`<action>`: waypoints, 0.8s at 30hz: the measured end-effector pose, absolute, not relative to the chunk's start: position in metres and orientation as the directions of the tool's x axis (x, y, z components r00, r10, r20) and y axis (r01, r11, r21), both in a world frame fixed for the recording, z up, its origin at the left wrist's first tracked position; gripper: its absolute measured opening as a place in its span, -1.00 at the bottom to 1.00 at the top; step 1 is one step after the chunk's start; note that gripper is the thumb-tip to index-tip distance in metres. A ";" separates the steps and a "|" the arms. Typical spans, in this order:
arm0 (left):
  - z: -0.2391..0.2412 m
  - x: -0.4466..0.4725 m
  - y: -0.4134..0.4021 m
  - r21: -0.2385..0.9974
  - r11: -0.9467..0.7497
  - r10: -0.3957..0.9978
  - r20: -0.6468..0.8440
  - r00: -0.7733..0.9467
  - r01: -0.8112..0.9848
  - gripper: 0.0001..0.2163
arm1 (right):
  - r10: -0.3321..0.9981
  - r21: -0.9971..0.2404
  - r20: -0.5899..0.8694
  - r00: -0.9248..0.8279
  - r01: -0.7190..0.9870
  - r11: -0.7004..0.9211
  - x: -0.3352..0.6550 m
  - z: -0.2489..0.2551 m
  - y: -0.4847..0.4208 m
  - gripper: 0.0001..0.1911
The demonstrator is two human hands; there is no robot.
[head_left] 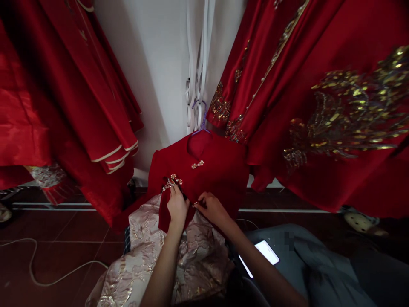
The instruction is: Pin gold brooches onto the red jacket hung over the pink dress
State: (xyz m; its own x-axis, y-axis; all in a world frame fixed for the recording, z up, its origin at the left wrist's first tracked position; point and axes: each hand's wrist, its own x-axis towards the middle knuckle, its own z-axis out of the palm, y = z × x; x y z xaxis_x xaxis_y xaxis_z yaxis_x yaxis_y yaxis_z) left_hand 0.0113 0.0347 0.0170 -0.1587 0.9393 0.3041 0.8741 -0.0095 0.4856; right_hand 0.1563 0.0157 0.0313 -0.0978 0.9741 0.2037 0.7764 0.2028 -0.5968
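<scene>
A red jacket (220,166) with a rounded neckline hangs in front of me on a purple hanger (203,123). Pearl-beaded fastenings (197,164) run down its front, and another beaded fastening (176,179) sits lower left. My left hand (177,204) is closed on the jacket's front panel, its fingertips beside a silvery beaded piece (167,184). My right hand (212,208) pinches a small beaded button (195,204) at the jacket's front, thumb and finger together. The hands are close to each other; the inner sides of the fingers are partly hidden.
Pale patterned brocade fabric (143,247) drapes below the jacket. Red garments (79,85) hang at left, and a sequined red garment (319,106) at right. A lit phone (267,252) lies on grey-blue fabric (297,243). A white cable (32,264) crosses the tiled floor; white metal scrollwork (191,51) stands behind.
</scene>
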 end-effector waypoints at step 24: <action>-0.009 0.008 0.014 0.904 -0.312 0.794 0.416 -0.442 0.291 -0.80 | 0.926 -0.964 0.251 0.282 0.157 0.213 0.120 0.026 0.030 -0.67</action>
State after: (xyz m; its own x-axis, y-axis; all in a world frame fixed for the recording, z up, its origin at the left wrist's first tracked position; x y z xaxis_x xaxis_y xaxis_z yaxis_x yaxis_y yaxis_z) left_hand 0.0083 0.0142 -0.0086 -0.4423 0.7943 0.4165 0.2906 -0.3124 0.9044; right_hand 0.1197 0.0303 0.0255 0.2817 0.9261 0.2508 0.1570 0.2134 -0.9643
